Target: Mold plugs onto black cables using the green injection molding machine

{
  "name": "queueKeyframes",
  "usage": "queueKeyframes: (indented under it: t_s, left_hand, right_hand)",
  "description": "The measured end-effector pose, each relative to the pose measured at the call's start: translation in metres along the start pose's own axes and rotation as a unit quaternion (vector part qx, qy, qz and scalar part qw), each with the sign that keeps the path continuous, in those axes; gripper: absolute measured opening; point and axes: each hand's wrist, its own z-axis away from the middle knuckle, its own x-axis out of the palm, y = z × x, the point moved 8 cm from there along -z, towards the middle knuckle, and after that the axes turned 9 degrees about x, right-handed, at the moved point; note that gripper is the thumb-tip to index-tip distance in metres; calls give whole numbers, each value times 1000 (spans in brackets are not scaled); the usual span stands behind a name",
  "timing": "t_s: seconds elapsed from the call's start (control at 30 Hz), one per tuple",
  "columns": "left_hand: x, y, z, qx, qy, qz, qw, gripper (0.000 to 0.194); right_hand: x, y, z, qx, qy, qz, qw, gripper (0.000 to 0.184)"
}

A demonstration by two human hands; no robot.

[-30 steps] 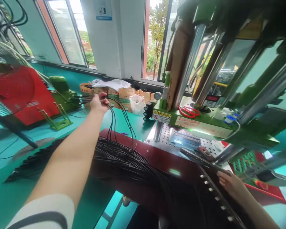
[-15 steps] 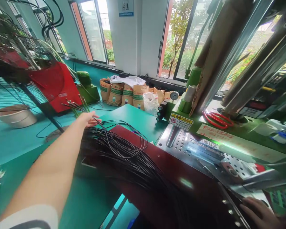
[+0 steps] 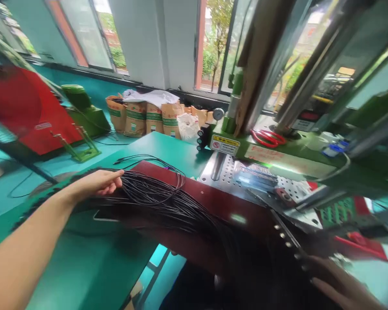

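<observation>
A thick bundle of thin black cables (image 3: 181, 211) lies across a dark red board (image 3: 213, 202) on the green table (image 3: 168, 150). My left hand (image 3: 103, 183) is at the bundle's left part, fingers curled and thumb and forefinger pinched on black cable. More cable stretches to the left behind that hand. One loop with loose ends (image 3: 118, 162) rests on the green surface beyond it. At the lower right, my right hand (image 3: 336, 280) is dark and blurred beside a metal strip with bolts (image 3: 287, 241); its grip is unclear.
A green press with a perforated metal plate (image 3: 228, 170) stands at the right, red-handled scissors (image 3: 268, 138) on its ledge. Paper sacks (image 3: 136, 118) line the wall under the windows. A red machine (image 3: 35, 112) and a small green stand (image 3: 80, 150) are at the left.
The view has shifted, moving the scene left and slightly up. My left hand has come down to the bundle, and the raised cable ends it held now lie lower, behind it.
</observation>
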Motion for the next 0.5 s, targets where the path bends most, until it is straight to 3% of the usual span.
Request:
queueKeyframes:
  t_s: [0.07,0.13,0.23,0.3,0.4,0.5]
  left_hand:
    - [51,41,9,89,-47,18,995,41]
    - [117,80,28,158,-136,0,978,34]
    - [226,128,73,242,-317,-33,916,25]
    - [283,155,101,302,-381,-62,871,21]
    - [344,183,125,385,-384,-105,833,22]
    - [383,191,136,409,-385,-134,816,25]
  right_hand:
    - [-1,-20,22,37,-74,3,997,48]
    - [-12,-44,34,81,-91,8,993,48]
    - [-18,-82,36,74,-143,33,986,48]
    - [-21,-94,31,67,-151,93,982,42]
    - [-31,-89,15,99,-129,171,972,35]
    - [-47,-79,-10,136,-79,187,970,33]
